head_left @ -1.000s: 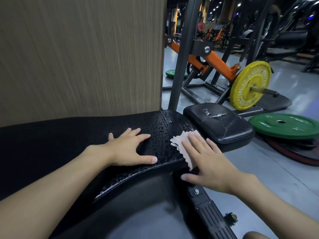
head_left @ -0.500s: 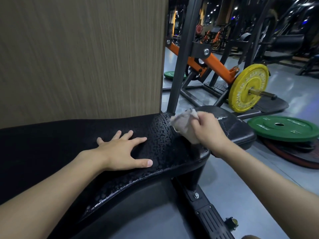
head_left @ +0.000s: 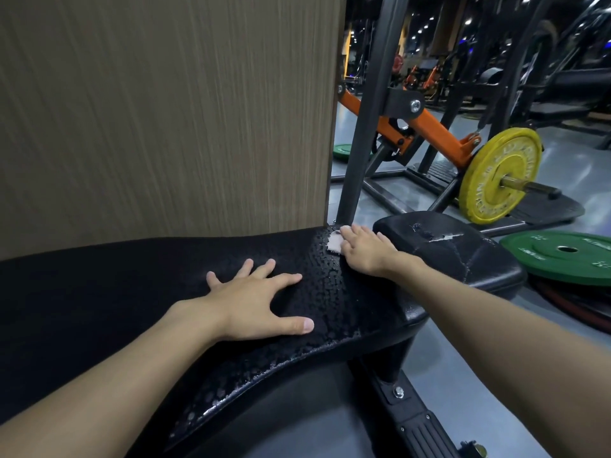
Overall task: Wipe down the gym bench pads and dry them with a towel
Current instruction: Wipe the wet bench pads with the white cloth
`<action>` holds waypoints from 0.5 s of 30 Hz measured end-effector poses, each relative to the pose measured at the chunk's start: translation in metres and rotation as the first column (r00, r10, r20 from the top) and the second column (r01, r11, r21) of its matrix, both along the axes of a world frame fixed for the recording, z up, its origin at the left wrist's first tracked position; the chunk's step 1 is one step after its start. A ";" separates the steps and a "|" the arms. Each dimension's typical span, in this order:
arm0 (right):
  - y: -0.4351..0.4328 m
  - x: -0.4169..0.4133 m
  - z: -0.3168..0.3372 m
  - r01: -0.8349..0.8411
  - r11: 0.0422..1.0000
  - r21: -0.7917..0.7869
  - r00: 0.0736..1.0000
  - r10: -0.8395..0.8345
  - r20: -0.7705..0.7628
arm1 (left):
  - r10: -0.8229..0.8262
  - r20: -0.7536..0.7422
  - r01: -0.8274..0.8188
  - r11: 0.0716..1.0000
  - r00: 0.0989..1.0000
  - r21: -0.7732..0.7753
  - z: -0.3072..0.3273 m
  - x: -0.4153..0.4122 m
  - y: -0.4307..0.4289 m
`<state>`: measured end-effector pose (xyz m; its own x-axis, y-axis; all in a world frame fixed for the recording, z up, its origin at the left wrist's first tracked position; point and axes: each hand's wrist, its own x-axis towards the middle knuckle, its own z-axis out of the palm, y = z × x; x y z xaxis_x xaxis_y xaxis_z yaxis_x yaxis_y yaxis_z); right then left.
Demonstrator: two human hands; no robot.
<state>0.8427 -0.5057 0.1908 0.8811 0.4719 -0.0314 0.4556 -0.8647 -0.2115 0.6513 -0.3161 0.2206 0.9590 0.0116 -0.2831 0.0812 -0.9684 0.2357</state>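
A long black bench pad [head_left: 139,279] runs across the view, its right end beaded with water drops. My left hand [head_left: 254,302] lies flat on it, fingers spread, holding nothing. My right hand [head_left: 365,251] presses a small pale cloth [head_left: 334,243] onto the far right corner of the pad, beside the upright post; most of the cloth is hidden under my fingers. Just to the right sits a smaller black seat pad [head_left: 463,246] with a torn, cracked cover.
A wood-grain wall panel [head_left: 165,110] rises right behind the pad. A dark steel post [head_left: 367,120] and an orange lever arm [head_left: 433,130] with a yellow plate [head_left: 499,175] stand beyond. Green plates [head_left: 562,256] lie on the grey floor at right. The bench's base rail [head_left: 416,421] runs below.
My right hand lifted the cloth off the near edge of the pad, carried it away from me, and now presses it flat at the far corner. My left hand stayed put.
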 end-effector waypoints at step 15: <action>0.141 -0.048 0.003 -0.074 0.993 -0.089 0.997 0.075 0.008 | 0.237 0.102 -0.247 0.965 0.966 0.093 0.003 -0.106 0.128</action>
<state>0.7943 -0.3648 0.1940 0.8442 0.5319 -0.0668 0.5212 -0.8435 -0.1300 0.5457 -0.1879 0.2238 0.9452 0.2715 -0.1813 0.2997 -0.9420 0.1514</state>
